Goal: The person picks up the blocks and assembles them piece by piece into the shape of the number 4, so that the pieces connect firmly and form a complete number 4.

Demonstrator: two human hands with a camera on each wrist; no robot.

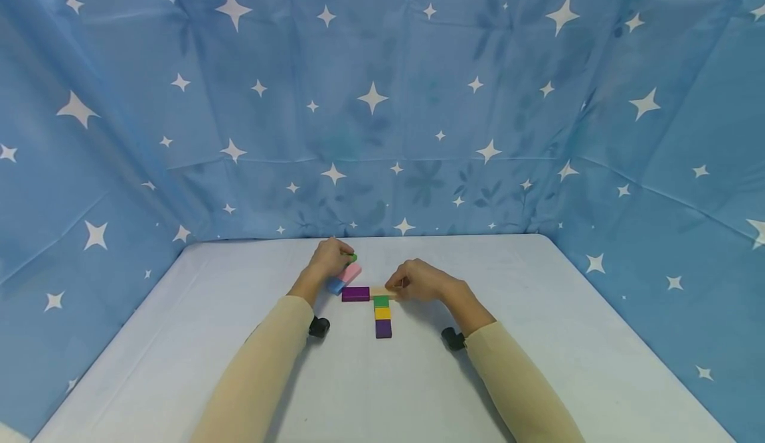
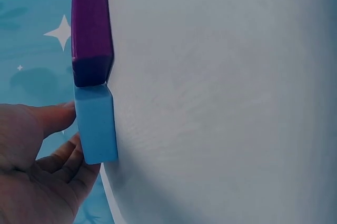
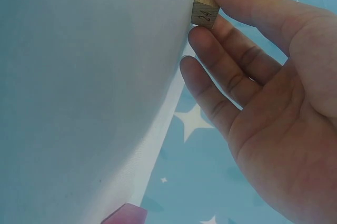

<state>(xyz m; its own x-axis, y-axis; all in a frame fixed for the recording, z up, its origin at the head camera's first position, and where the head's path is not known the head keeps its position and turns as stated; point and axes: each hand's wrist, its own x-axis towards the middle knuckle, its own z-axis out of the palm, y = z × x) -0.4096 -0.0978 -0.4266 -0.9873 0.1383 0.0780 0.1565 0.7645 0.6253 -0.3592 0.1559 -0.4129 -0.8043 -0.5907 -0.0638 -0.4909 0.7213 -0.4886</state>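
My right hand point(image 1: 418, 280) pinches a plain wooden block point(image 3: 205, 9) marked 24, thumb on top; in the head view its left end meets a purple block point(image 1: 355, 294). Directly below it, a green block point(image 1: 381, 301), a yellow block point(image 1: 382, 313) and a dark purple block point(image 1: 383, 329) form a column. Farther back, my left hand point(image 1: 331, 256) pinches a small green piece point(image 1: 353, 258) at the end of a pink block point(image 1: 351, 271). A blue block point(image 2: 97, 124) continues the slanted row toward the purple block. In the left wrist view the blue block hides the fingertips.
A white-covered table point(image 1: 179, 363) lies beneath the blocks, its far edge just behind my left hand. Blue star-patterned curtains point(image 1: 370, 131) enclose the back and sides. A pinkish-red shape point(image 3: 126, 214) is cut off at the right wrist view's lower edge.
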